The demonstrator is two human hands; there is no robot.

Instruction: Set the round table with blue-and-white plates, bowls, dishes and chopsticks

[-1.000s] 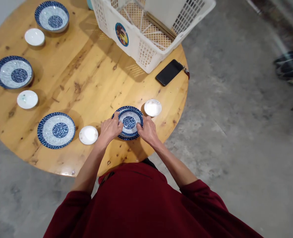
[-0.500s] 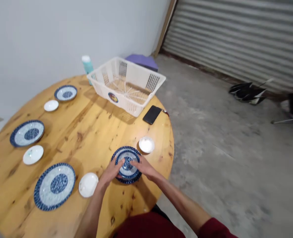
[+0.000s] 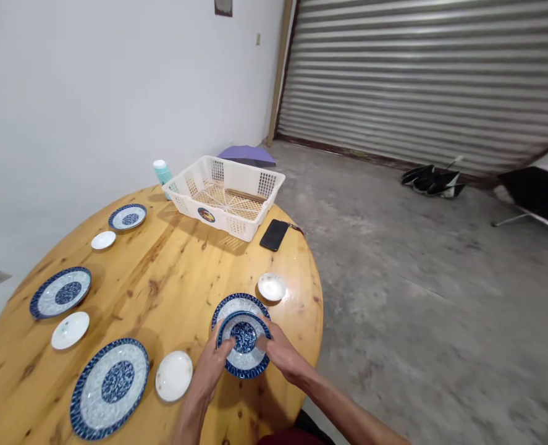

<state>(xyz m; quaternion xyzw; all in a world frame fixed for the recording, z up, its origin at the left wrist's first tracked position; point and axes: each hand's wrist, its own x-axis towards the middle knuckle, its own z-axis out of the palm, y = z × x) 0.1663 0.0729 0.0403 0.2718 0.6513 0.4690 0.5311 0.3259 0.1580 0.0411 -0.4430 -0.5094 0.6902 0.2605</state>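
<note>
Fingers (image 3: pixel 226 348) of both hands (image 3: pixel 210 366) (image 3: pixel 283 358) grasp the bowl's (image 3: pixel 244 337) opposite edges near the table edge (image 3: pixel 314 315).

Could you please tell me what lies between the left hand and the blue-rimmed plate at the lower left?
In the head view, a small white dish sits on the table between the left hand and that plate.

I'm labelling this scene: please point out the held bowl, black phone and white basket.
Held bowl (image 3: pixel 244 337): head view, on its patterned centre.
Black phone (image 3: pixel 274 235): head view, on its dark face.
White basket (image 3: pixel 220 220): head view, on its near wall.
</note>
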